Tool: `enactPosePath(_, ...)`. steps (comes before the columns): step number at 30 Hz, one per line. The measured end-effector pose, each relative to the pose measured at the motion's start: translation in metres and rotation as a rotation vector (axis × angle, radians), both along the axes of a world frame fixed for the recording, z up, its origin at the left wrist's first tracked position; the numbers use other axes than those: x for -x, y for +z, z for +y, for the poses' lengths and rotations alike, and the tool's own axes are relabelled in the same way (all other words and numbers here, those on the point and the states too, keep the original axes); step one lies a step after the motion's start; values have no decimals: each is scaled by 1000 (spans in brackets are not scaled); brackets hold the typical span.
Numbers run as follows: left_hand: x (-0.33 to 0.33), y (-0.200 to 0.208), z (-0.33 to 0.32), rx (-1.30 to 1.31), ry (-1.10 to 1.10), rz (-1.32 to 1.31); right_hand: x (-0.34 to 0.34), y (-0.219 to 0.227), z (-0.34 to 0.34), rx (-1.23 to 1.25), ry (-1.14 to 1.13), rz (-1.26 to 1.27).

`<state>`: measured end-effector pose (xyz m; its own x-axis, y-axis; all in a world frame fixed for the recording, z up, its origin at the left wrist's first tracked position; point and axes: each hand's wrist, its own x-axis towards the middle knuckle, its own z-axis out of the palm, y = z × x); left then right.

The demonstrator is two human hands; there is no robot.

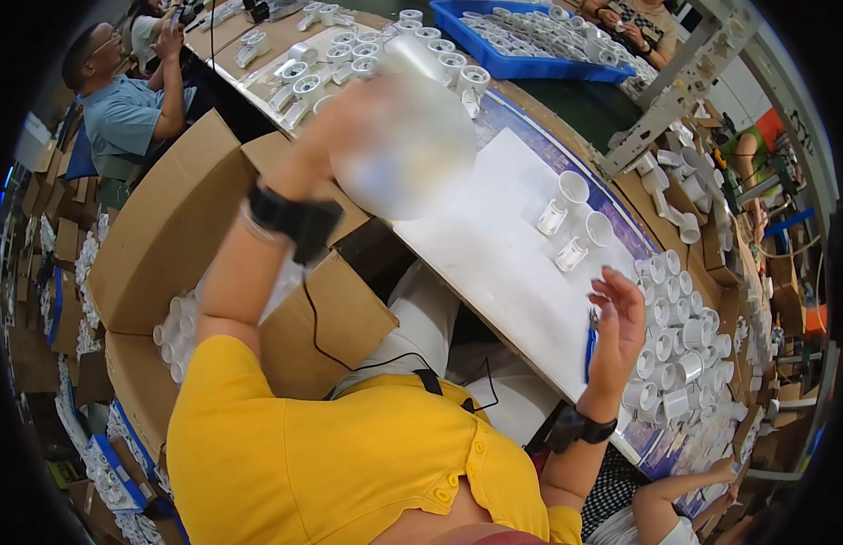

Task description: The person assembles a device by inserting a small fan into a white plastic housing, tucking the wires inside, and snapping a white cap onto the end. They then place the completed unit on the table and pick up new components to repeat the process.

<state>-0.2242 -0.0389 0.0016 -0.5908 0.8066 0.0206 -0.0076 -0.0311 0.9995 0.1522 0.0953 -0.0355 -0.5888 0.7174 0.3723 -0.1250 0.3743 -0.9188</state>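
My left hand (349,123) reaches over the far left of the white work board (494,209). A hazy round patch covers its fingers, so its grip is hidden. Just past it, a smeared white cylinder (416,60) shows; whether the hand holds it I cannot tell. At the right edge of the board my right hand (621,318) is raised, fingers loosely curled and apart, with nothing in it. Beside it lies a blue-handled tool (591,350), probably pliers. Two white plastic cup-shaped parts with side arms (573,188) (597,229) stand on the board beyond that hand.
Several similar white assemblies (340,54) stand at the far left. A blue tray (530,65) of white parts lies at the back. Many white cups (671,336) are grouped at the right. An open cardboard box (167,245) stands at my left. Other people sit nearby.
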Motion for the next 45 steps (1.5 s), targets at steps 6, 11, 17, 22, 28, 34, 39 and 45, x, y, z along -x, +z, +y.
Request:
enactPosePath(6, 196, -7, -48, 113, 471, 171, -44, -21, 15, 114, -147, -12)
enactPosePath(11, 324, -57, -93, 614, 531, 199, -44, -31, 27, 208, -182, 23)
enactPosePath(17, 341, -82, -86, 807, 410, 313, -26, -34, 31, 248, -204, 23)
enactPosePath(22, 353, -97, -75, 719, 447, 340, -13, -41, 36, 272, -222, -15)
enactPosePath(28, 376, -105, -58, 691, 462, 385, -4, -40, 36, 273, -208, -32)
enactPosePath(34, 409, -133, -20, 680, 469, 417, -15, -34, 31, 252, -262, -78)
enactPosePath(39, 502, -161, -50, 677, 294, 765, -21, -40, 33, 269, -279, -133)
enactPosePath(45, 582, -86, -119, 651, 366, 805, -10, -31, 35, 254, -53, -172)
